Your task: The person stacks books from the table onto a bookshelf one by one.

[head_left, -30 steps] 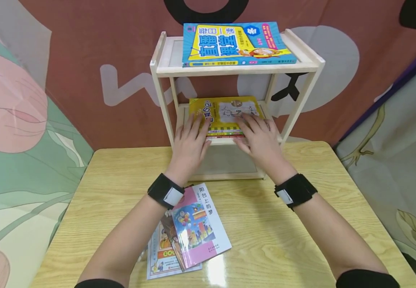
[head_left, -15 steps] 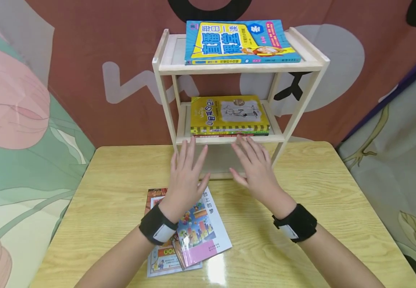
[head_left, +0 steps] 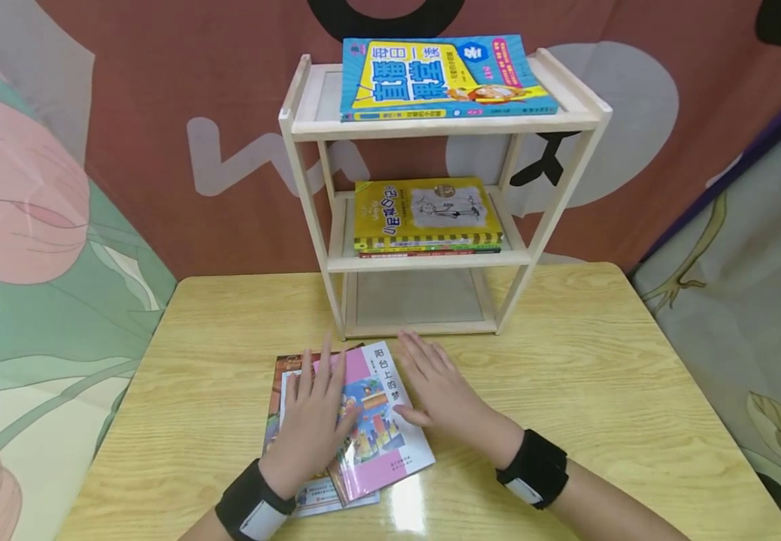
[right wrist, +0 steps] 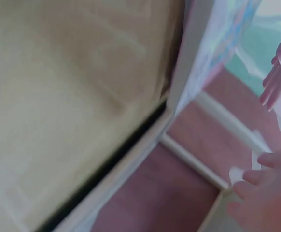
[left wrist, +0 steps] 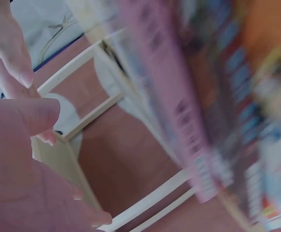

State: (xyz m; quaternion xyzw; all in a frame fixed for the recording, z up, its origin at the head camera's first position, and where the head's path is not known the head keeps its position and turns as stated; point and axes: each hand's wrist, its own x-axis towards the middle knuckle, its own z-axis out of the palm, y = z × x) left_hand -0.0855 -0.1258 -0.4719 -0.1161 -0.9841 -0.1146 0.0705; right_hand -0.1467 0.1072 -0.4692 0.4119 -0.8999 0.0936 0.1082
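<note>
A small fanned pile of books lies on the wooden table, its top one a pink-and-white book (head_left: 383,443) with a city picture. Under it, shifted left, show the edges of other books (head_left: 273,409); the pink spine (left wrist: 172,96) faces the left wrist view. My left hand (head_left: 312,424) hovers over the pile's left side, fingers straight and spread, covering part of the covers. Beside the pile's right edge is my right hand (head_left: 447,394), fingers extended, its thumb overlapping the white border in the head view. Neither hand grips anything.
Behind the pile stands a three-tier pale wooden shelf (head_left: 431,263). A blue-and-yellow book (head_left: 444,79) lies on its top tier, and a stack of books with a yellow one (head_left: 427,214) uppermost on the middle tier. A printed curtain (head_left: 228,225) hangs behind the table (head_left: 566,361).
Both hands have drawn back from the middle-tier stack, down toward the person, to the pile on the table. The yellow-topped stack stays on its tier.
</note>
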